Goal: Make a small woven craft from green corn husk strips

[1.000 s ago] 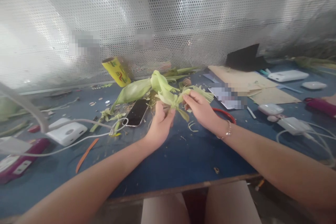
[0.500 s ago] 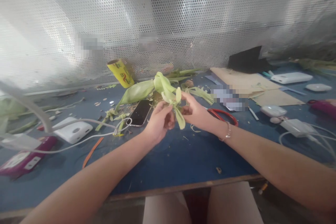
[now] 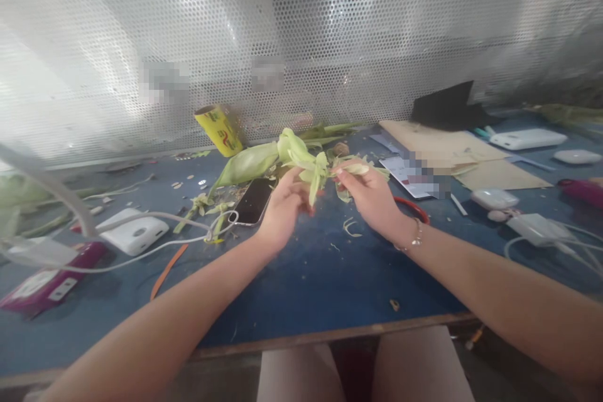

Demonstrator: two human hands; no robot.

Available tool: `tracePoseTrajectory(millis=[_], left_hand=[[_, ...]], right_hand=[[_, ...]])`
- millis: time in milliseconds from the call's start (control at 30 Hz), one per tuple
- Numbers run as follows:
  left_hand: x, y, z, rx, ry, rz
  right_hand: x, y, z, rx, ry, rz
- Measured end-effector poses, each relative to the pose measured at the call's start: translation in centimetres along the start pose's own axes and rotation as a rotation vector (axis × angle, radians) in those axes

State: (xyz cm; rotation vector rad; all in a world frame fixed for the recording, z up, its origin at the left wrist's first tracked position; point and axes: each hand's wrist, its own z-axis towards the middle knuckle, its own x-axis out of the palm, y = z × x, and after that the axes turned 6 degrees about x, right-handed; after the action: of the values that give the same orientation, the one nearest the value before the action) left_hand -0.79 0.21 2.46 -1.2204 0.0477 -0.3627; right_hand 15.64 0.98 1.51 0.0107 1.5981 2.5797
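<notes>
Pinched in my left hand (image 3: pixel 281 208) is a small bundle of pale green corn husk strips (image 3: pixel 317 174), fanned out above the fingers like a flower. A hand's width to the right, my right hand (image 3: pixel 374 202) grips a single pale husk strip (image 3: pixel 354 168) between thumb and fingertips. The two hands are apart. Behind the left hand lies a large folded green husk (image 3: pixel 247 166) on the blue table (image 3: pixel 325 289). Just left of that hand rests a dark-screened phone (image 3: pixel 252 202), partly covered by husk scraps.
A yellow cardboard tube (image 3: pixel 219 132) leans near the perforated metal screen (image 3: pixel 301 25). White cables and a white power adapter (image 3: pixel 134 231) lie left, beside a purple power strip (image 3: pixel 56 276). On the right are brown paper sheets (image 3: pixel 438 141), another phone (image 3: pixel 407 177) and a white charger (image 3: pixel 537 227).
My right hand has drawn away to the right from the husk bundle and now shows a strip in its fingers. My left hand has stayed nearly in place with the bundle.
</notes>
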Motion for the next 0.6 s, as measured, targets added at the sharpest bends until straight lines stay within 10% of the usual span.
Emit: tracePoseTrajectory(millis=[233,600], left_hand=[[-0.5,1.7,0.2,0.272,-0.107,0.431],[0.5,0.7,-0.1,0.174,0.037,0.133]], right_hand=[[0.1,0.1,0.0,0.117,0.077,-0.003],[0.5,0.2,0.0,0.154,0.237,0.085]])
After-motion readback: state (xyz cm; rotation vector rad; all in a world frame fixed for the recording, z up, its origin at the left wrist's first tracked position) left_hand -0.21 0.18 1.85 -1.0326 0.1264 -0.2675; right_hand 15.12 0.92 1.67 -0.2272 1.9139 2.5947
